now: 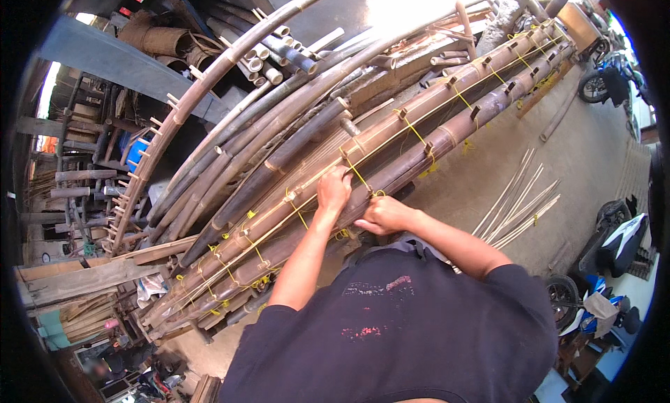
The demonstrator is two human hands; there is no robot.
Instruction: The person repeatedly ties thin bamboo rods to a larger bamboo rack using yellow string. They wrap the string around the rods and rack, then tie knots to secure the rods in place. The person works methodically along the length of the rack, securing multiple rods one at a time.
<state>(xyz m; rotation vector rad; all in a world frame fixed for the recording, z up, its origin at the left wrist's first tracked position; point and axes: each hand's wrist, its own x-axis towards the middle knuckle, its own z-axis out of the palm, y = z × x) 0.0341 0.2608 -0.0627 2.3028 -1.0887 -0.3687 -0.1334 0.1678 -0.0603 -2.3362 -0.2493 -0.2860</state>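
Note:
Two long brown bamboo poles lie side by side in front of me, a far pole (373,139) and a near pole (447,132). Short dark pegs stick out of both, and yellow cord (414,129) runs across the gap from peg to peg. My left hand (334,191) is closed at the edge of the far pole; its fingertips are partly hidden. Against the near pole, my right hand (386,215) is curled into a fist beside a small loop of yellow cord (377,193). Whatever either hand grips is too small or covered to make out.
Beyond the poles, curved bamboo lengths (279,134) and a stack of cut tubes (262,61) are piled. A bent bamboo piece with pegs (183,108) arches at left. Thin strips (513,211) lie on the floor to the right, with motorbikes (611,85) past them.

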